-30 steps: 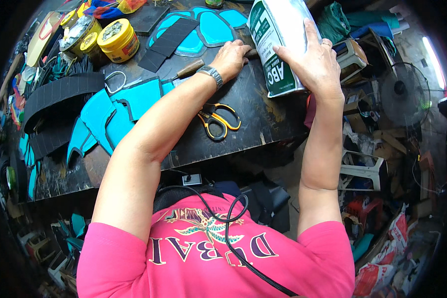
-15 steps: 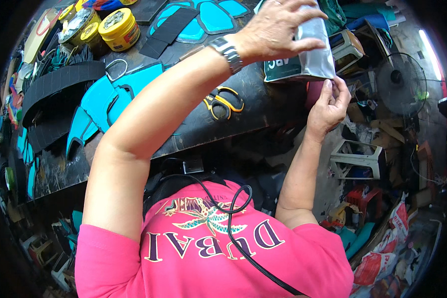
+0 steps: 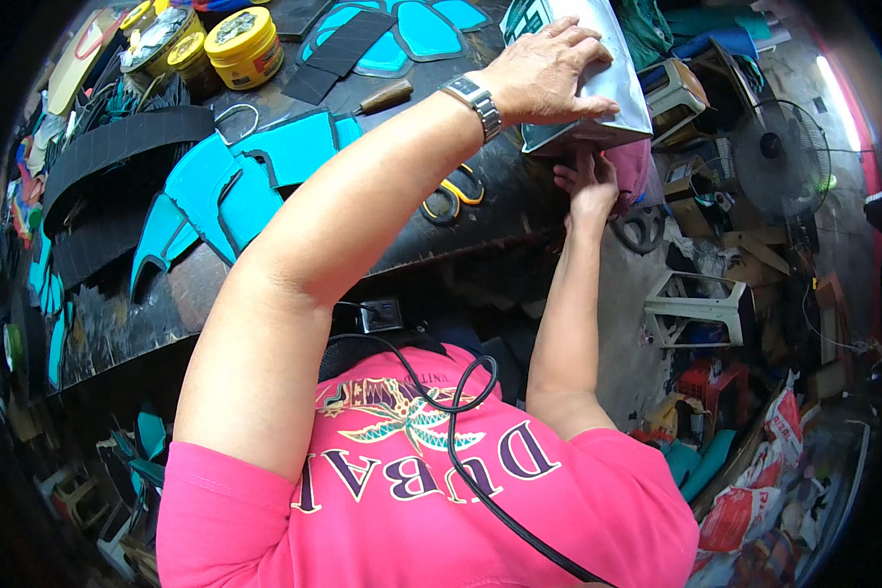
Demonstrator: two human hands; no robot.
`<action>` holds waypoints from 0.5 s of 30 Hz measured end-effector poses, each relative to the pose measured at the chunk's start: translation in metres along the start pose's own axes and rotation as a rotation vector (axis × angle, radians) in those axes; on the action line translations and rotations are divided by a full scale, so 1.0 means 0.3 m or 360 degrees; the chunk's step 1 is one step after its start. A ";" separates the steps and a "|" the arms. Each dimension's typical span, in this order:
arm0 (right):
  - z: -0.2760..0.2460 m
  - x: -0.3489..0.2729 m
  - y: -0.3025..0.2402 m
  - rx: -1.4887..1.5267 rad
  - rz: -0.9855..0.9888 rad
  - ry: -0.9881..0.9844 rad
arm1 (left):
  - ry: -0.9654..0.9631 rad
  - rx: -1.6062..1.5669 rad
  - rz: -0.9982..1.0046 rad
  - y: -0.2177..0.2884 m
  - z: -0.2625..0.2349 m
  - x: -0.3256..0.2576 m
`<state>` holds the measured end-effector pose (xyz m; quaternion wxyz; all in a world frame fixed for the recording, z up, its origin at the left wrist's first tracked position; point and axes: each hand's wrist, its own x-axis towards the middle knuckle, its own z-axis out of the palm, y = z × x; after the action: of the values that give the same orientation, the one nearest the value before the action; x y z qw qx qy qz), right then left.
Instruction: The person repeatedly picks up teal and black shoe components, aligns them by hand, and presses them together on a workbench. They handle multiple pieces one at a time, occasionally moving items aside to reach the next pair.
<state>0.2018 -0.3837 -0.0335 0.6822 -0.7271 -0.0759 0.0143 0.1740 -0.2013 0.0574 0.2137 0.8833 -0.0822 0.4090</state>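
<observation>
A rectangular metal tin (image 3: 622, 83), silver with a dark green side, stands tilted at the far right corner of the dark table (image 3: 402, 245). My left hand (image 3: 549, 73) reaches across and lies over the tin, fingers spread along it and thumb near its lower edge. Under that edge is my right hand (image 3: 590, 186), fingers bent up against the underside; some fingertips are hidden there. Pink cloth (image 3: 633, 169) hangs beside my right hand. Orange-and-black handled scissors (image 3: 474, 184) lie partly behind my left forearm.
Turquoise cut panels (image 3: 206, 186) and black strips (image 3: 127, 147) cover the table's left. Yellow tubs (image 3: 245, 49) stand behind them. A wooden-handled tool (image 3: 387, 96) lies mid-table. To the right are plastic stools (image 3: 701, 309), a fan (image 3: 779, 157) and heaped scraps. A black cord (image 3: 480, 490) crosses my shirt.
My right hand has moved left from the tin's lower corner to beneath it. The tin has tilted and my left hand has come down slightly. The pink cloth shows more.
</observation>
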 end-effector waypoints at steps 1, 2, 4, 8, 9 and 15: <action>0.003 0.012 0.006 0.0132 0.0052 0.0002 | 0.0013 0.0032 0.0019 0.000 0.004 0.002; 0.004 0.019 0.010 0.0247 0.0102 0.0002 | 0.0028 0.0065 0.0038 -0.002 0.007 0.003; 0.010 0.027 0.015 0.0292 0.0139 0.0053 | -0.0040 0.0057 0.0005 -0.009 0.011 0.008; 0.047 0.030 0.039 0.0231 -0.0082 0.0273 | -0.0036 0.0086 -0.0048 -0.007 0.023 0.005; 0.047 0.035 0.047 0.0212 -0.0089 0.0280 | -0.0040 0.0090 -0.0055 -0.006 0.024 0.004; 0.024 0.062 0.107 -0.0039 -0.0322 0.0288 | -0.0020 0.0142 -0.0074 -0.002 0.034 0.001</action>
<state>0.2223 -0.3760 -0.0644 0.6754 -0.7222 -0.0873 -0.1211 0.1813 -0.2053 0.0516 0.1829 0.8963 -0.0447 0.4016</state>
